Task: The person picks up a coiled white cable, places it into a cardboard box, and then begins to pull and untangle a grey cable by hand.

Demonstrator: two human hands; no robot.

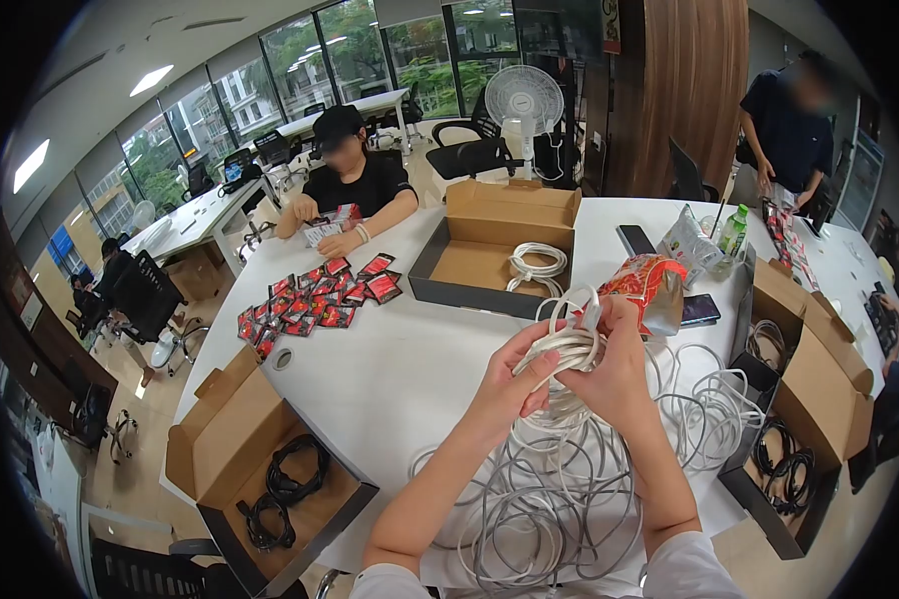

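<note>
Above the near side of the table, a bundled white cable (pixel 572 346) is held between my two hands. My left hand (pixel 514 374) curls its fingers round the left side of the coil. On the other side, my right hand (pixel 617 364) grips the coil, its fingers raised near the upper loops. Below and in front of me lies a tangled heap of white and grey cables (pixel 539 499), partly hidden by my forearms. More loose white cable (pixel 714 414) spreads to the right of my right hand.
Open cardboard boxes hold cables: black ones in the left box (pixel 342 519), a white coil in the back box (pixel 440 270), and more in the right boxes (pixel 819 399). Red packets (pixel 315 304), a red bag (pixel 641 285), phones and a green bottle (pixel 734 230) lie around. A person (pixel 355 190) sits opposite.
</note>
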